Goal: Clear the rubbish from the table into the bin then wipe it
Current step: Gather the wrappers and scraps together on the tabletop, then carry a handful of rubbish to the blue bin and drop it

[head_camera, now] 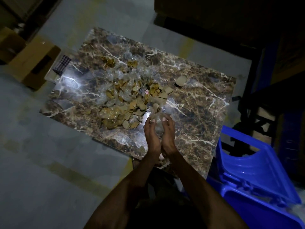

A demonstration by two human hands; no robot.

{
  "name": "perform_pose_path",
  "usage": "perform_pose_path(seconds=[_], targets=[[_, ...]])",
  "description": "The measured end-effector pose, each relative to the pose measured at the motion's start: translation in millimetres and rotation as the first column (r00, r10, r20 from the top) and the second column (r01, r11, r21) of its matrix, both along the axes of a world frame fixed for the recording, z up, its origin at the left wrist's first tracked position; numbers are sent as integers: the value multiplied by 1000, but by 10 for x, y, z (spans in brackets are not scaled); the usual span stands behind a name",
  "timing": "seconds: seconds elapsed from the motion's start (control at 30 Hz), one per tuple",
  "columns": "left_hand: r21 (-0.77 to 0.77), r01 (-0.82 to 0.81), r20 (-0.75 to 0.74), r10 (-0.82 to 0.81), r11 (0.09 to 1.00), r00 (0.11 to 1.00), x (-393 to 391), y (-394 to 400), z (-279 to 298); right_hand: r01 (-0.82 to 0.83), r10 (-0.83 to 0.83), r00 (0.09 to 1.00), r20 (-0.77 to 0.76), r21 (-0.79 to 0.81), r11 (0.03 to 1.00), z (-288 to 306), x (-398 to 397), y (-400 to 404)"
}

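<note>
Head view, both hands (159, 129) cupped round clear wrapper scraps (157, 116), rubbish heap (125, 98) strung diagonally across table (198, 113)

Cardboard scraps and clear plastic (122, 98) heaped on the marble table (198, 100).

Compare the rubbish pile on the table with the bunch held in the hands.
The pile is large and spread across the marble table; the bunch is small and gathered. The pile lies untouched; the bunch is cupped between the left hand and right hand. Both include crinkled clear plastic.
</note>
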State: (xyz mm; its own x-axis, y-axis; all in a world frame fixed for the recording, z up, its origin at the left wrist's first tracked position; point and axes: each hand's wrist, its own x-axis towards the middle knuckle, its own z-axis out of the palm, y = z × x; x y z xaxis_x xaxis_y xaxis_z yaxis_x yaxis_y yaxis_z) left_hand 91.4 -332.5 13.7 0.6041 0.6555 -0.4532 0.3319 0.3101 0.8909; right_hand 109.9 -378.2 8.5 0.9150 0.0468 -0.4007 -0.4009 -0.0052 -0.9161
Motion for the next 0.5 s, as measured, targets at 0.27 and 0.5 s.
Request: perform_pose_path(seconds=[0.27, 0.5], targets=[[-107, -43, 103, 54, 993, 993, 226, 265, 347, 55, -55, 998, 0, 113, 992, 280, 176, 310], [-1, 2, 207, -2, 1000, 978, 262, 464, 680, 71, -77, 996, 48, 114, 991, 463, 189, 501]])
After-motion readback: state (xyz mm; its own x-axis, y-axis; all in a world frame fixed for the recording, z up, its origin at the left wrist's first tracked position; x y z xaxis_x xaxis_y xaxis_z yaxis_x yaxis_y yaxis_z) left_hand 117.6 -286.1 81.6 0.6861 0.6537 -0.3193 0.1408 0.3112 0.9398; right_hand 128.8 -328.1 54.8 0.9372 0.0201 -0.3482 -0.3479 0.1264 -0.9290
